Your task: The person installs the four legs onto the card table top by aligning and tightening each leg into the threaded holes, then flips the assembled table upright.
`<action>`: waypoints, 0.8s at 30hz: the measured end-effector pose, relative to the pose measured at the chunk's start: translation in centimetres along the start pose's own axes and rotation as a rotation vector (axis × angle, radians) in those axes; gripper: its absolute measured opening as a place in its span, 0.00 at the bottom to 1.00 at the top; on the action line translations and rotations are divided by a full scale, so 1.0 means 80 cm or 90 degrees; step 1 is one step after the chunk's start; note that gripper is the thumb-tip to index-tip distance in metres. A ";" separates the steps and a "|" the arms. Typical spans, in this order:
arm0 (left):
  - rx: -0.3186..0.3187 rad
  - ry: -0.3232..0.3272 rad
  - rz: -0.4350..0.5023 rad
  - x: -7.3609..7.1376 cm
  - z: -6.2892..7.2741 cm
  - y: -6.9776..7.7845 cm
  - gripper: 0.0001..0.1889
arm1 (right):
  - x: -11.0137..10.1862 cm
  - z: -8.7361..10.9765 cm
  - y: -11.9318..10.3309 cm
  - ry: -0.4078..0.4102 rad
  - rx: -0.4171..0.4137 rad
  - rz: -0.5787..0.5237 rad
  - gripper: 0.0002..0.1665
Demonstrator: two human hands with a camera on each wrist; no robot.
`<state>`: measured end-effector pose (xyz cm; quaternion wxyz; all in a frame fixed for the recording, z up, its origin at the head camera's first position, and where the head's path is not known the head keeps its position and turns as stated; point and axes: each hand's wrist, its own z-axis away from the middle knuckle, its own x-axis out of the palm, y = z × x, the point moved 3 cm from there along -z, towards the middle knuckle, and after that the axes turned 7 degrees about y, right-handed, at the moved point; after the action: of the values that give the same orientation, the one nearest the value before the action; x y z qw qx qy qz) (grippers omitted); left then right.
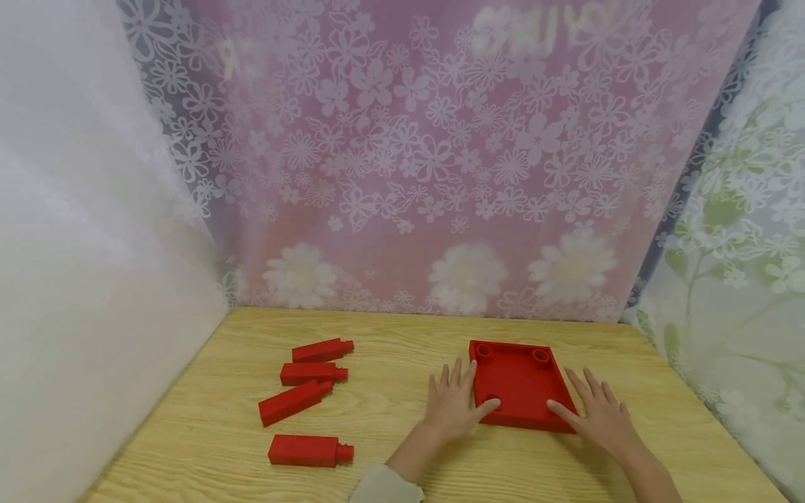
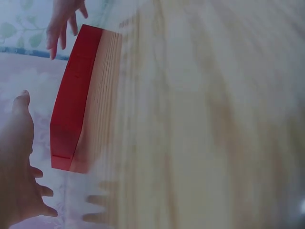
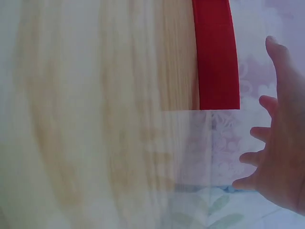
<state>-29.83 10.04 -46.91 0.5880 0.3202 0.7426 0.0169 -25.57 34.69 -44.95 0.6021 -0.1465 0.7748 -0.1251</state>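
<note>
A square red tray [image 1: 520, 383] with a raised rim lies on the table at the right in the head view, with round sockets in its corners. My left hand [image 1: 451, 405] is spread at its left side, thumb over the near left corner, where it partly covers a socket. At the opposite side my right hand [image 1: 597, 416] is spread too, its thumb over the near right corner. Both wrist views show fingers apart and a gap between each hand and the red side wall [image 2: 76, 90]. Neither hand holds anything.
Several red blocks with narrow threaded ends, among them the nearest block [image 1: 305, 450] and the farthest block [image 1: 317, 351], lie on the left of the wooden table [image 1: 390, 349]. A flowered curtain [image 1: 402, 175] hangs behind; pale sheets [image 1: 94, 244] close off both sides.
</note>
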 end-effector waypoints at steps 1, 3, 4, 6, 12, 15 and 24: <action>-0.009 -0.005 0.022 0.002 0.000 0.001 0.42 | 0.002 0.000 0.002 -0.003 0.002 -0.005 0.50; -0.028 -0.015 0.057 0.007 0.001 0.004 0.43 | 0.007 0.000 0.006 -0.006 0.000 -0.018 0.51; -0.036 -0.018 0.075 0.009 0.002 0.005 0.43 | 0.010 0.000 0.007 -0.006 -0.004 -0.027 0.51; -0.047 -0.017 0.107 0.014 0.002 0.008 0.43 | 0.016 0.000 0.010 -0.003 -0.006 -0.058 0.50; -0.055 0.021 0.105 0.034 0.001 0.012 0.45 | 0.031 0.005 0.013 0.000 0.028 -0.090 0.52; -0.050 0.040 0.068 0.044 0.001 0.013 0.46 | 0.038 0.006 0.017 -0.015 0.057 -0.073 0.54; -0.037 0.061 0.023 0.050 0.006 0.011 0.47 | 0.052 0.011 0.023 0.004 0.068 -0.080 0.53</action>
<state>-29.42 12.54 -50.15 0.5602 0.3151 0.7634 0.0641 -25.85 34.77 -49.57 0.5974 -0.1624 0.7583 -0.2042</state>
